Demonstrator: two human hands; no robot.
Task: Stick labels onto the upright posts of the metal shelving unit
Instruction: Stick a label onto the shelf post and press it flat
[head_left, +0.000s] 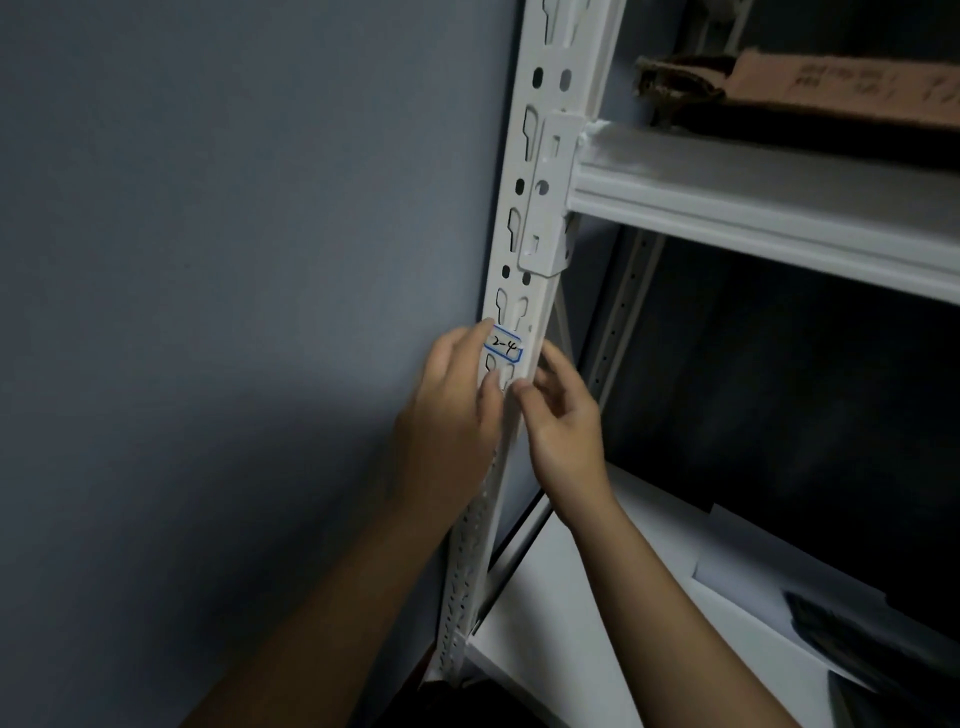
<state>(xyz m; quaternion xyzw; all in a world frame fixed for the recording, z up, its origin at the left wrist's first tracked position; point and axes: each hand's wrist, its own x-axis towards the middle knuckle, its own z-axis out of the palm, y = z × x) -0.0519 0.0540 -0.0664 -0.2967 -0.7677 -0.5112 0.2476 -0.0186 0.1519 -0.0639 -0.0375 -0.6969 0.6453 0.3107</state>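
Note:
A white slotted metal post (540, 171) runs up the middle of the head view. A small white label (503, 345) with a blue border, marked "2-4", lies across the post face. My left hand (449, 415) wraps the post's left edge, its index fingertip on the label's left end and its thumb on the post just below. My right hand (563, 415) holds the post's right edge beside and below the label, thumb on the front face. The label's left end is partly hidden by my finger.
A blue-grey wall (234, 260) lies left of the post. A white shelf beam (753, 208) joins the post above the label, with brown cardboard (810, 88) on it. Below, a lower white shelf (597, 597) carries dark flat items (857, 639).

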